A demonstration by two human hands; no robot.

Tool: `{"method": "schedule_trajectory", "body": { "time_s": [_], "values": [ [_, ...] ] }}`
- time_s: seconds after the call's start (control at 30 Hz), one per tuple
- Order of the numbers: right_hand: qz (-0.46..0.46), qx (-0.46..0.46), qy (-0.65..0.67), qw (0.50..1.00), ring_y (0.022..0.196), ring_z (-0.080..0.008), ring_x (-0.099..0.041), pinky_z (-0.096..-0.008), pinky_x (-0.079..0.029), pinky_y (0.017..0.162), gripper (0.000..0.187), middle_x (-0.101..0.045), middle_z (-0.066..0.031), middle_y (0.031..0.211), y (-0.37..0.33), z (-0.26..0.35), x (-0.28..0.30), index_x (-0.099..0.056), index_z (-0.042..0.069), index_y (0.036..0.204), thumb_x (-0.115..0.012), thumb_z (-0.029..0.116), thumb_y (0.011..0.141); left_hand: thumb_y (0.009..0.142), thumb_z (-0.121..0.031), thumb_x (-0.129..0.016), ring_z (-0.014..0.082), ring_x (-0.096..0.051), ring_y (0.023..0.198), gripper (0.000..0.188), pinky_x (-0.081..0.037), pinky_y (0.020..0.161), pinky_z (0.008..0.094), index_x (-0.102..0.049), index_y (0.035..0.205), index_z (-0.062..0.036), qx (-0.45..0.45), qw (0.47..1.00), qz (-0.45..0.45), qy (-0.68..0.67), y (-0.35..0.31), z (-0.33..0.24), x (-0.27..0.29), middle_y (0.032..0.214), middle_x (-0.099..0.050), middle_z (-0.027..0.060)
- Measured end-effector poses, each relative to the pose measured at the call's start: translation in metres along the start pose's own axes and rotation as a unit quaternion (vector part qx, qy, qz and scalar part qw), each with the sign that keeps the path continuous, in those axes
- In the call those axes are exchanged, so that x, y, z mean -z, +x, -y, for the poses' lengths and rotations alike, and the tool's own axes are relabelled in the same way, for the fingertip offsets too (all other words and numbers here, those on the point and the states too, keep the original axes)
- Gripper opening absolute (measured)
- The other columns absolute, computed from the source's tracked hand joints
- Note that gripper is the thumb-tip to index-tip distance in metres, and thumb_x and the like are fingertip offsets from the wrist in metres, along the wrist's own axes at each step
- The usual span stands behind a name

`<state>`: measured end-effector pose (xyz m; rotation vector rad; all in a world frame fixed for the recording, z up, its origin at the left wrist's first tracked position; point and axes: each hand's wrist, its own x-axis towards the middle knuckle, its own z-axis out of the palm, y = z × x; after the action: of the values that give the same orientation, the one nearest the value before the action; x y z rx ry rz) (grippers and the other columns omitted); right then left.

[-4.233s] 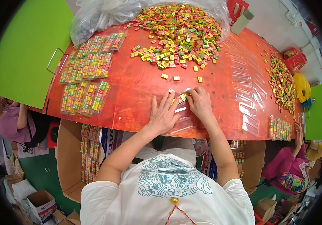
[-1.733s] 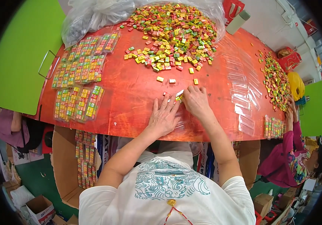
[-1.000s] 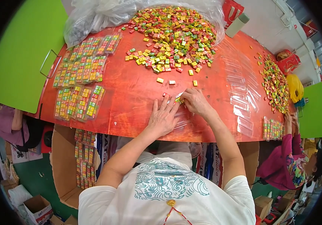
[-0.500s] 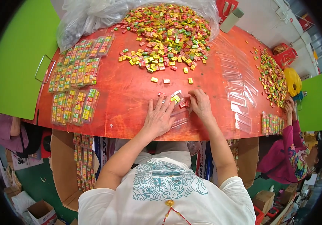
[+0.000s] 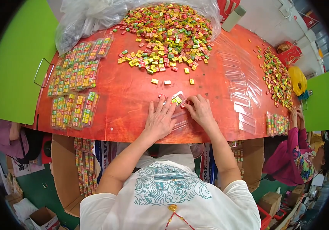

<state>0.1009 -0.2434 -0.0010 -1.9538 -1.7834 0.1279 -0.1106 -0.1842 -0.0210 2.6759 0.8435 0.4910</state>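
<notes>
A clear plastic tray [image 5: 180,94] with a few small yellow boxes [image 5: 176,100] in it lies on the red table in front of me. Over its left side rests my left hand [image 5: 159,119], flat with the fingers spread. My right hand [image 5: 201,112] is at the tray's right side, thumb and forefinger closed on a small red box [image 5: 183,105]. Another red box [image 5: 161,96] sits by my left fingertips. More clear plastic [image 5: 180,122] shows on the table between my hands.
A big heap of coloured boxes [image 5: 168,34] lies at the far middle, with a plastic bag behind. Filled trays [image 5: 72,73] cover the left, overlapping clear trays [image 5: 241,84] the right. At far right, a co-worker's hands [image 5: 296,115] are near another heap [image 5: 275,76].
My right hand has moved left toward the tray, with its fingertips now at the red box. My left hand has stayed in place. The whole view has shifted slightly.
</notes>
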Motion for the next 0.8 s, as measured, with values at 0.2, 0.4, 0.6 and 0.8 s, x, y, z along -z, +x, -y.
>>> {"method": "schedule_trajectory", "body": {
  "time_s": [0.2, 0.4, 0.6, 0.8],
  "values": [
    [-0.058, 0.078, -0.026, 0.995, 0.094, -0.0283, -0.059, -0.0418, -0.042, 0.083, 0.025, -0.06, -0.0087, 0.094, 0.021, 0.015, -0.001, -0.064, 0.008, 0.106, -0.072, 0.018, 0.085, 0.088, -0.034, -0.065, 0.037, -0.024, 0.149, 0.064, -0.022, 0.113, 0.0678, -0.047, 0.143, -0.0058, 0.0, 1.0, 0.005, 0.005, 0.001, -0.001, 0.004, 0.159, -0.031, 0.0166],
    [-0.022, 0.09, -0.017, 0.996, 0.098, -0.0283, -0.059, -0.0421, -0.042, 0.085, 0.029, -0.06, -0.0094, 0.098, 0.024, 0.014, -0.006, -0.063, 0.009, 0.115, -0.069, 0.016, 0.087, 0.088, -0.034, -0.065, 0.0369, -0.023, 0.15, 0.063, -0.023, 0.113, 0.0685, -0.049, 0.142, -0.0049, 0.0, 1.0, 0.001, 0.001, 0.0, 0.0, 0.0, 0.159, -0.031, 0.0169],
    [-0.03, 0.041, 0.004, 0.999, 0.096, -0.0277, -0.059, -0.0401, -0.042, 0.084, 0.027, -0.06, -0.009, 0.1, 0.016, 0.002, -0.01, -0.064, 0.008, 0.114, -0.068, 0.015, 0.089, 0.088, -0.034, -0.065, 0.0369, -0.022, 0.15, 0.063, -0.022, 0.113, 0.0681, -0.049, 0.141, -0.0048, -0.003, 1.0, 0.003, -0.002, 0.001, 0.0, 0.003, 0.158, -0.032, 0.0174],
    [-0.042, 0.034, -0.02, 0.998, 0.094, -0.0277, -0.059, -0.0408, -0.042, 0.081, 0.021, -0.06, -0.0078, 0.097, 0.018, 0.006, -0.012, -0.065, 0.009, 0.109, -0.067, 0.014, 0.089, 0.088, -0.034, -0.065, 0.0375, -0.022, 0.15, 0.062, -0.022, 0.113, 0.068, -0.049, 0.14, -0.0045, 0.001, 1.0, 0.001, -0.005, 0.0, 0.001, 0.0, 0.158, -0.032, 0.0181]
  ]
}}
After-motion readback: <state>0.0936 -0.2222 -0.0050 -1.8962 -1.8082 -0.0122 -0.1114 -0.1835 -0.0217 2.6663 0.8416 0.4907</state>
